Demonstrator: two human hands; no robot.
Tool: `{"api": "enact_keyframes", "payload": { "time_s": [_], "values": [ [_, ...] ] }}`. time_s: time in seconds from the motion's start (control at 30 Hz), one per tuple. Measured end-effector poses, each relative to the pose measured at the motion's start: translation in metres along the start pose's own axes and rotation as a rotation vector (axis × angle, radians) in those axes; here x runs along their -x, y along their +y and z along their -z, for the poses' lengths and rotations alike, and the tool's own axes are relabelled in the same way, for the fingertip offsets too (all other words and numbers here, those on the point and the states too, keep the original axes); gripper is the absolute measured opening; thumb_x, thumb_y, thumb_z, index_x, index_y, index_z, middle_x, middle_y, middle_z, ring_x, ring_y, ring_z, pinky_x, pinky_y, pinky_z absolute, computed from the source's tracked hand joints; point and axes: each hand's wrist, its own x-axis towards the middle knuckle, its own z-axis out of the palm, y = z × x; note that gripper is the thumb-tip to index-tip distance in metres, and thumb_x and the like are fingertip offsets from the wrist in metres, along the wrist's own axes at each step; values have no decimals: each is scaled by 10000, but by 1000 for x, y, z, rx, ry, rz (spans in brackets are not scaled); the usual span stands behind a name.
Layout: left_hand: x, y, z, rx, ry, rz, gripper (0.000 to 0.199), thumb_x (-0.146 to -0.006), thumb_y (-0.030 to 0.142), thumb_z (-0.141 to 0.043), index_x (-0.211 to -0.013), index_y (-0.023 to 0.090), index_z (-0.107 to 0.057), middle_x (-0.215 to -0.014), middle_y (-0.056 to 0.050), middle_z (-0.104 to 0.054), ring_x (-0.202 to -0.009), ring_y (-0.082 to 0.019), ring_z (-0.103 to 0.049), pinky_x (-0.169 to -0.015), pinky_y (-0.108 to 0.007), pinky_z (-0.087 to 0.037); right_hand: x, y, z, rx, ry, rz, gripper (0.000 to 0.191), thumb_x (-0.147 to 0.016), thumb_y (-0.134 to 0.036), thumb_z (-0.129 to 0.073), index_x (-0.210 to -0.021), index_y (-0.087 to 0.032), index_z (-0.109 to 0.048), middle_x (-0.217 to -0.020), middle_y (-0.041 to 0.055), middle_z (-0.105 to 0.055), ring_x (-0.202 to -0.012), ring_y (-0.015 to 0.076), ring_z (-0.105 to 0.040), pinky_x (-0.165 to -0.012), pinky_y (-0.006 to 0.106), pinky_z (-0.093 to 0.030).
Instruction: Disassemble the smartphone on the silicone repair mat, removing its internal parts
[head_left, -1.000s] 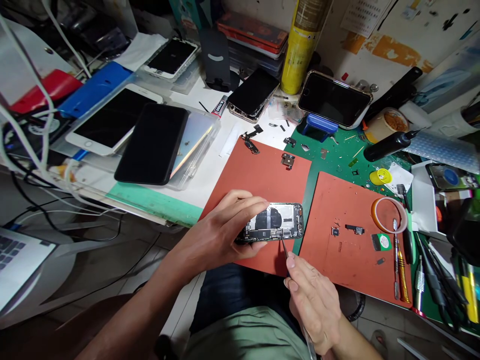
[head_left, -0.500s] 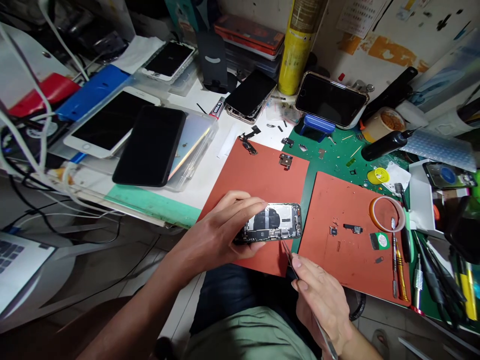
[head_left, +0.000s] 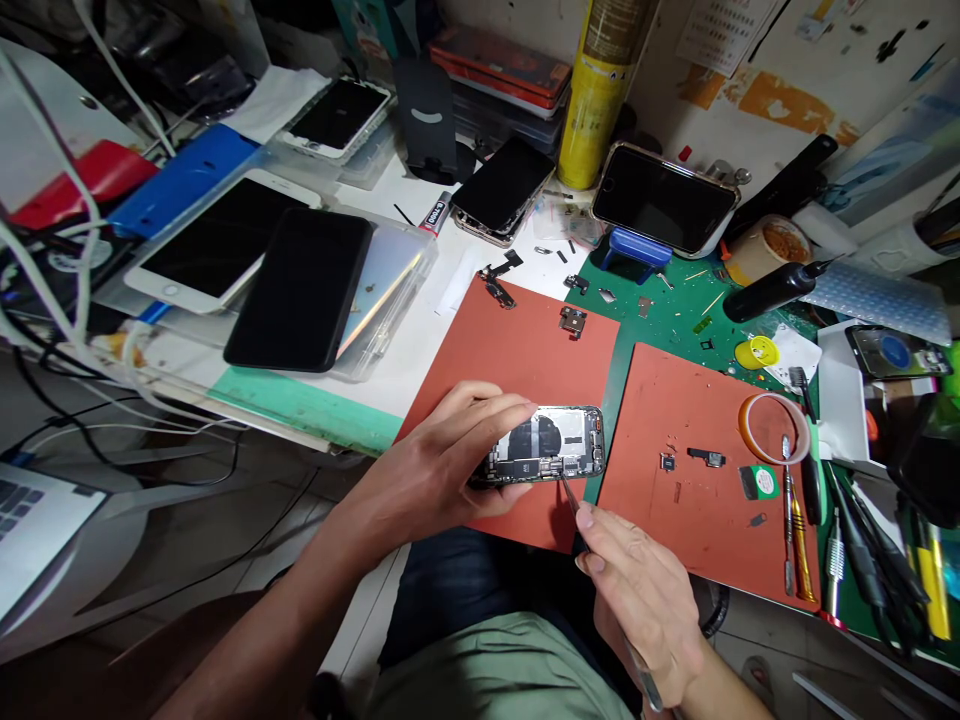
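Observation:
My left hand (head_left: pixel 457 450) is closed around an opened phone housing (head_left: pixel 555 445), its inside facing up with a dark round coil and metal parts in view. The fingers cover the housing's left end. Below it, my right hand (head_left: pixel 637 585) grips metal tweezers (head_left: pixel 571 495), whose tips meet the housing's near edge. Whether the tips hold anything is too small to tell. Under the housing lies a red-brown mat (head_left: pixel 510 350), with a small circuit part (head_left: pixel 572 321) on its far side.
On a second red-brown mat (head_left: pixel 645 400) are small parts, a tape roll (head_left: pixel 775 428) and a gold screwdriver (head_left: pixel 802 550). Several phones, including a black one (head_left: pixel 300 290), sit at left. A yellow can (head_left: pixel 589 125) and a propped phone (head_left: pixel 664 198) stand behind. Pliers and tools crowd the right.
The tweezers have moved slightly up and left, bringing their tips against the housing's near edge. My left hand and the phone housing stay almost still.

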Motion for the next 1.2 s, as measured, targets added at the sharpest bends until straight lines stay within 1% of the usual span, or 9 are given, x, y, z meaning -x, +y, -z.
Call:
{"api": "enact_keyframes", "payload": {
  "time_s": [0.13,0.3,0.4,0.5,0.67,0.77,0.87,0.97,1.2],
  "values": [
    [0,0,0,-2,1,-5,704,-900,134,-785,-1534,193,-484,-1359,-137,-701,-1241,-299,-605,-1020,-467,-600,-2,1,5,-29,-10,-2,335,-1027,-5,-462,-1300,-23,-656,-1319,268,-761,-1313,330,-725,-942,483,-710],
    [0,0,0,-2,0,-8,705,-897,124,-778,-1534,185,-482,-1367,-134,-697,-1245,-297,-601,-1029,-462,-593,-7,1,11,28,-137,7,284,-1044,-32,-474,-1236,-63,-681,-1179,216,-825,-1306,288,-731,-971,433,-700],
    [-1,0,0,5,-9,5,728,-883,119,-791,-1536,198,-479,-1371,-133,-697,-1247,-302,-603,-1030,-463,-595,-5,0,11,73,-153,14,298,-997,-9,-559,-1248,-93,-696,-1243,180,-816,-1308,267,-732,-1002,419,-689],
    [-1,0,0,7,-21,16,738,-879,121,-795,-1538,213,-476,-1369,-135,-702,-1244,-307,-605,-1025,-477,-601,-1,-2,8,94,-160,26,303,-970,-20,-631,-1250,-109,-704,-1341,180,-777,-1327,275,-720,-1005,422,-689],
    [0,0,1,-5,-17,11,720,-896,124,-773,-1544,208,-469,-1356,-137,-705,-1239,-304,-598,-1004,-480,-608,1,-3,5,89,-95,19,234,-960,18,-622,-1152,-85,-708,-1335,206,-776,-1350,295,-704,-991,431,-700],
    [0,0,1,-14,-14,8,708,-905,131,-770,-1543,197,-469,-1358,-139,-703,-1241,-303,-597,-1006,-479,-605,0,-5,4,46,-60,-11,271,-967,32,-592,-1189,-70,-707,-1305,204,-790,-1318,284,-729,-960,404,-712],
    [0,1,2,-20,-16,5,690,-913,137,-764,-1536,188,-471,-1359,-143,-700,-1245,-302,-598,-1011,-476,-604,-2,-9,0,43,29,-110,373,-948,72,-603,-1273,-86,-695,-1286,169,-805,-1241,254,-775,-932,384,-724],
    [-1,2,2,-15,-17,11,676,-918,136,-759,-1530,191,-477,-1352,-139,-703,-1242,-297,-602,-1008,-464,-606,-4,-11,-4,42,115,-131,385,-925,100,-619,-1252,-85,-704,-1302,164,-799,-1181,248,-802,-927,398,-729],
    [-1,3,1,-18,-18,13,697,-918,147,-771,-1541,213,-467,-1351,-129,-705,-1244,-297,-605,-1013,-466,-606,-9,1,1,2,22,6,225,-965,79,-554,-1073,-27,-721,-1283,237,-786,-1250,296,-768,-938,439,-723]
  ]
}}
